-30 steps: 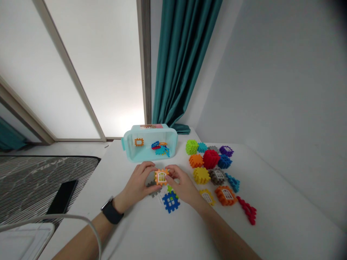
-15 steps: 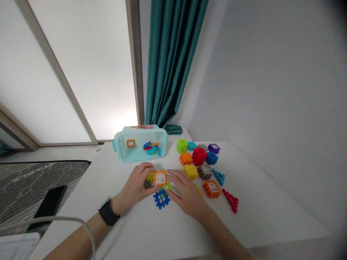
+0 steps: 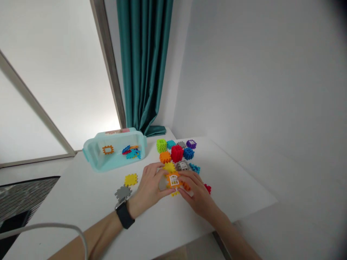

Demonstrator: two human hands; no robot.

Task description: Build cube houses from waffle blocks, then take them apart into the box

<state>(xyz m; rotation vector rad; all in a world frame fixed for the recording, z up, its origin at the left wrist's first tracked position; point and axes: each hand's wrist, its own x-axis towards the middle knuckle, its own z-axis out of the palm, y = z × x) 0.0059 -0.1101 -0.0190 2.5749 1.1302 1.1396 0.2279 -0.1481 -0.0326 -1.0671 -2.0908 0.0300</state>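
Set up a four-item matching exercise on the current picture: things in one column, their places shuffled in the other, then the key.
1. arched-window piece
2. orange open frame
3. black watch
4. large red block

A. inside the pale blue bin
B. between an orange block and a blue block
C. in the fingers of the left hand and right hand
D. around the left wrist

Pairs: 1-C, 2-A, 3-D, 4-B

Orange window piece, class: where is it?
Lower middle of the head view: the orange window piece is held between left hand and right hand, below a yellow block.
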